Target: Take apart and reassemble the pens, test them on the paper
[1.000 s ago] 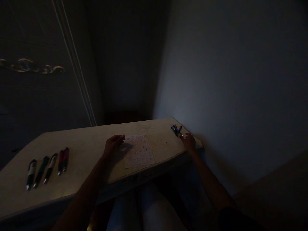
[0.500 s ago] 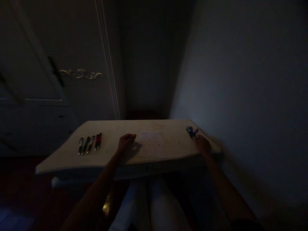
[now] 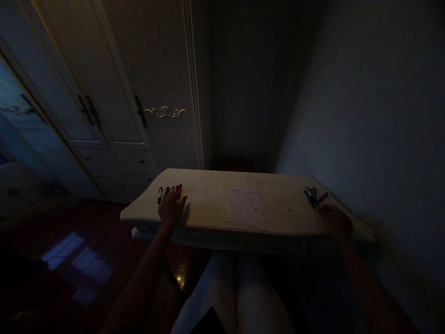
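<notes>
My left hand is over the near ends of a row of pens at the left of the table, fingers apart. A white-and-black pen lies at the row's left end, and red pens lie at its right end. The hand partly hides the pens between them. My right hand is at the near side of a small pile of pens on the right. Its fingers are bent near the pens; dim light hides whether they grip one. Written sheets of paper lie between the hands.
The pale table has a curved front edge above my legs. A grey wall runs along the right side. A wardrobe with ornate trim stands behind on the left, above a shiny dark red floor.
My left hand has moved left from beside the paper to the row of pens, and its fingers have spread. My right hand stays by its pile. The camera has turned left.
</notes>
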Demonstrator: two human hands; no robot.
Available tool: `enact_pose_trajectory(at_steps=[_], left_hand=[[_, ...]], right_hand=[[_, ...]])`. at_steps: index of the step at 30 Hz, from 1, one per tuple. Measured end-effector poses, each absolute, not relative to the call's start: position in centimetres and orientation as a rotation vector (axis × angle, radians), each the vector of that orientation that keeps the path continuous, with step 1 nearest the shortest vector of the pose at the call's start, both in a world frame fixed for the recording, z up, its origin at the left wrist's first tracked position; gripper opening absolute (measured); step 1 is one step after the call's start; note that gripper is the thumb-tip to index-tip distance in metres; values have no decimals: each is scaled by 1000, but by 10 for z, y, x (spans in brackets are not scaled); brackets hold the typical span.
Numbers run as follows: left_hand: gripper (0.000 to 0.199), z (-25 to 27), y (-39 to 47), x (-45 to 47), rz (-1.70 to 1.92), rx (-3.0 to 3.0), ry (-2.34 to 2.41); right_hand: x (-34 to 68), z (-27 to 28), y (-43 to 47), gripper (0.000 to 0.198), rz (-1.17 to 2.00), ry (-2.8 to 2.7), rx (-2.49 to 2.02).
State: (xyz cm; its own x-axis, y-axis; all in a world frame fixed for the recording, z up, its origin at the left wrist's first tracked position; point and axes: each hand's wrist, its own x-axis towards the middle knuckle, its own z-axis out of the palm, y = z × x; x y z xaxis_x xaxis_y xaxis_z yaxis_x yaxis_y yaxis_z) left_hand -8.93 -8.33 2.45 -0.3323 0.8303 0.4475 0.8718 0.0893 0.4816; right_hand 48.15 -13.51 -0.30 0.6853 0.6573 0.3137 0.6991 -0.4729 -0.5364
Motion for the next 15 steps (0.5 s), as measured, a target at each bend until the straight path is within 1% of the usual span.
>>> enact_pose_trajectory(at_steps=[9,15], left_hand=[[35,23,-79,-101,-787,-1854,-2435],[25,25,-79,-104,-826,-1742,-2427]], right_hand=[[477,-3,-139,38,-62,-1061,-2251],[477,-4,-140,36,-107,-1067,-2214]])
